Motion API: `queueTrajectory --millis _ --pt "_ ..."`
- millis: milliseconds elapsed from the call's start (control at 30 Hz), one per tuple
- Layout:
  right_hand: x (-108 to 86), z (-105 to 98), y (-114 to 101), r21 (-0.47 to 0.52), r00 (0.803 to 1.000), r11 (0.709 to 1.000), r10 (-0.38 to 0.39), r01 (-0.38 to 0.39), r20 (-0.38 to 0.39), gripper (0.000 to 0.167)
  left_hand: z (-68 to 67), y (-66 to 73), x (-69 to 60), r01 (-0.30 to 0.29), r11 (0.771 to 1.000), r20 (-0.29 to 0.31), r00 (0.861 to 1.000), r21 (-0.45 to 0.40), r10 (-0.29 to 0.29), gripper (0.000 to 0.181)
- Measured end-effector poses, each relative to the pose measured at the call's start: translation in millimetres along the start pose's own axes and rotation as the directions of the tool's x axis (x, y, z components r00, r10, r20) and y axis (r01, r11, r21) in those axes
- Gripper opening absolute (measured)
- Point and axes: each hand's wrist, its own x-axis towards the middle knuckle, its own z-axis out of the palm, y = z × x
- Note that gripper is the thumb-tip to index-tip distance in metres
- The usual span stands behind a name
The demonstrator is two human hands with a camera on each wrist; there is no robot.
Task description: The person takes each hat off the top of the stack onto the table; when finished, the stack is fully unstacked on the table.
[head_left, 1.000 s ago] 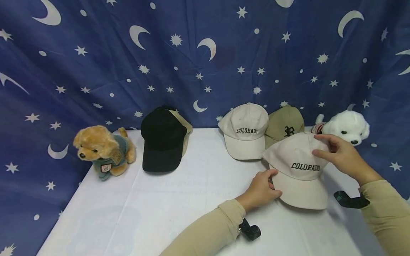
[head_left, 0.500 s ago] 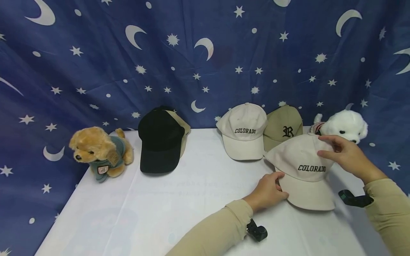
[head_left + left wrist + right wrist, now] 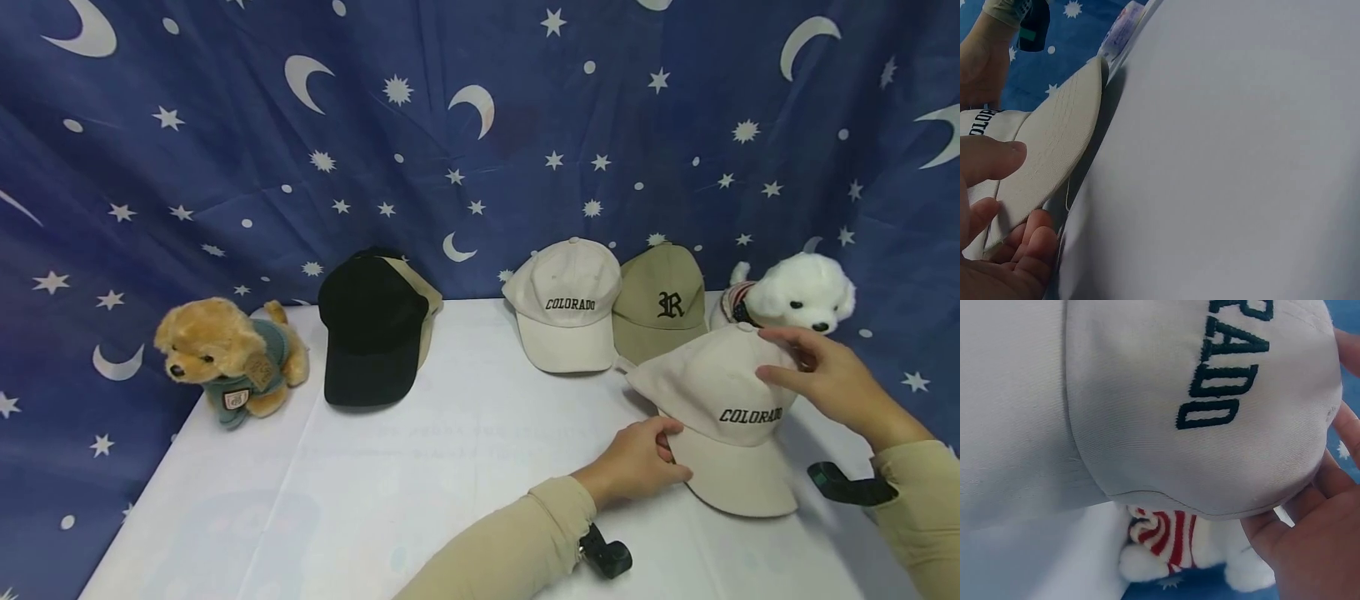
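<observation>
A cream baseball cap (image 3: 738, 400) lettered COLORADO is held slightly tilted over the right side of the table. At the brim's left edge my left hand (image 3: 636, 458) pinches it; in the left wrist view the thumb lies on top of the brim (image 3: 1054, 137) and other fingers are beneath. My right hand (image 3: 832, 375) grips the crown from the upper right, its fingers partly hidden behind the fabric. The right wrist view shows those fingers (image 3: 1329, 487) around the crown's edge. Behind stand a second cream COLORADO cap (image 3: 568, 304) and a khaki cap (image 3: 660, 300) with a black R.
A black cap (image 3: 371, 329) overlaps a beige cap (image 3: 429, 300) at the back left. Beside them sits a brown plush dog (image 3: 225, 350). A white plush dog (image 3: 798, 292) is at the back right. A blue star-and-moon curtain (image 3: 480, 125) hangs behind the white table (image 3: 420, 467).
Both hands have moved right and a little toward me with the cream cap. More of the khaki cap and the white plush dog shows now. The head view has shifted slightly.
</observation>
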Motion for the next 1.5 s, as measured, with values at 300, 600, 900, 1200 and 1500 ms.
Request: queueTrajectory --millis 300,600,900,1200,1500 --pt "-25.7 -4 5 -0.088 0.998 0.996 0.02 -0.024 -0.052 0.064 18.5 12.2 -11.4 0.008 0.998 0.063 0.998 -0.062 -0.004 0.051" --pt "-15.9 5 8 -0.041 0.998 0.997 0.057 -0.058 -0.032 0.065 11.5 7.6 -8.1 0.047 0.997 0.046 0.998 -0.06 -0.044 0.054" --pt "8.6 15 13 0.052 0.999 0.998 0.024 -0.023 -0.022 0.062 2.0 8.8 -3.9 0.021 0.999 0.007 1.0 0.05 -0.021 0.064" --pt "24.8 23 8 0.102 0.999 0.994 0.043 -0.046 0.03 0.064 -1.4 7.1 0.0 0.03 0.997 -0.014 0.999 0.068 -0.029 0.064" --pt "35.2 25 11 0.144 0.998 0.988 0.054 -0.057 0.026 0.063 0.0 6.9 6.2 0.06 0.998 -0.034 0.998 0.034 -0.059 0.064"
